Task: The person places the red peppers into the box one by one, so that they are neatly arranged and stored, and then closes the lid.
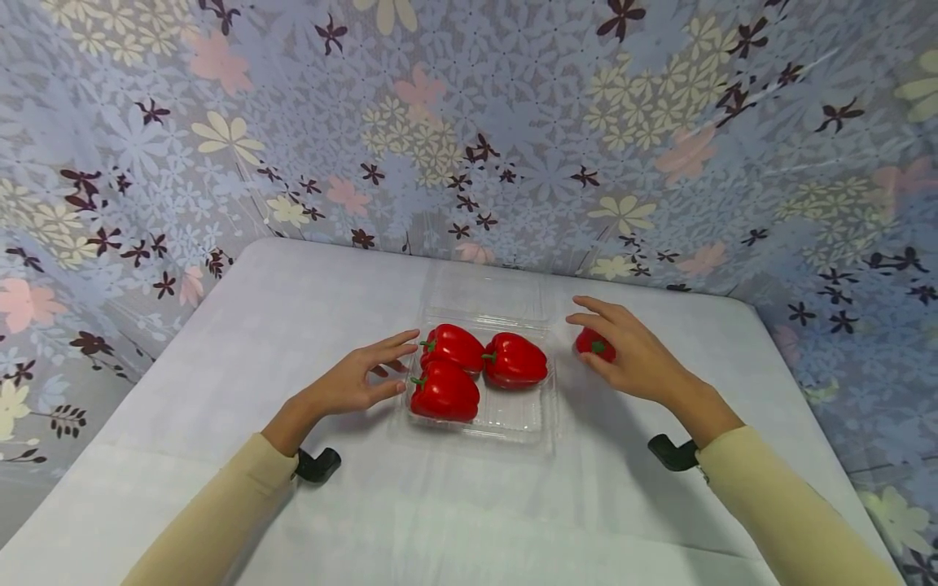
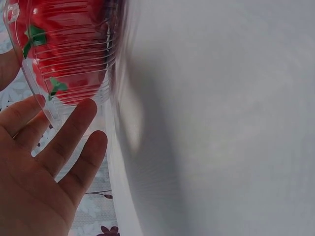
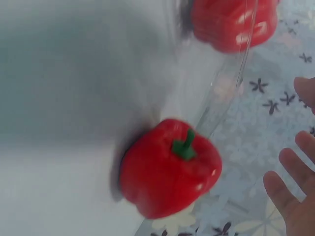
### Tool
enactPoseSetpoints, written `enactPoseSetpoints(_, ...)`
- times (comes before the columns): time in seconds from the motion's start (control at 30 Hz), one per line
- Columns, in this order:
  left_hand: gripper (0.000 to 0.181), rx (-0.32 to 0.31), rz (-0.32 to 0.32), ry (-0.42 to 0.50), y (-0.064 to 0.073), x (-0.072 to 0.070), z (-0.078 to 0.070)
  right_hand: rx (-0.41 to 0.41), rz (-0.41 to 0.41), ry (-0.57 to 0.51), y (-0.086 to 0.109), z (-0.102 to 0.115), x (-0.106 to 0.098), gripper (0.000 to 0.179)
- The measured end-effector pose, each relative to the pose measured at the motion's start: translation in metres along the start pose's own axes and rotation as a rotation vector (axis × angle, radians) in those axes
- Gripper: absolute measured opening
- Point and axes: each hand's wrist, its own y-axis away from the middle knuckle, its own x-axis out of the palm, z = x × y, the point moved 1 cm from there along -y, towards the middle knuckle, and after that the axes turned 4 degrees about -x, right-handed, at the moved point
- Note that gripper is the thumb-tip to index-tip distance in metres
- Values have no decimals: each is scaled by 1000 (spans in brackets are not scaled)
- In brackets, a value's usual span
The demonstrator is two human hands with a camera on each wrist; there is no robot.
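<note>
A clear plastic clamshell box (image 1: 513, 417) holds three red bell peppers: an upper left one (image 1: 456, 346), a lower left one (image 1: 444, 392) and a right one (image 1: 516, 360). Its bottom right part shows bare plastic. My left hand (image 1: 359, 376) is at the box's left side with fingers spread; the left wrist view shows the fingertips by the ribbed wall, contact uncertain. A further red bell pepper (image 3: 170, 169) lies on the table right of the box. Over it hovers my right hand (image 1: 630, 350), fingers apart and not round it; the hand partly hides this pepper in the head view.
The box's transparent lid (image 1: 487, 291) lies folded back toward the rear. A white cloth covers the table (image 1: 322, 521). Behind it hangs a flowered curtain (image 1: 469, 122). Each wrist carries a black camera mount, such as the left one (image 1: 318, 465).
</note>
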Motion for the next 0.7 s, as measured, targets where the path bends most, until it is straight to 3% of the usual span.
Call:
enactPoseSetpoints(0.17,66,0,-1,-6,0,0,-1,37,17,15,9,-11,-8,55)
enactPoseSetpoints(0.4,64,20,4,-3,-1,1,3,206,80,-3,18,-32,-12,57)
enactPoseSetpoints(0.7,64,16,3,-3,0,0,2,325,167,15,23,-47,-13,63)
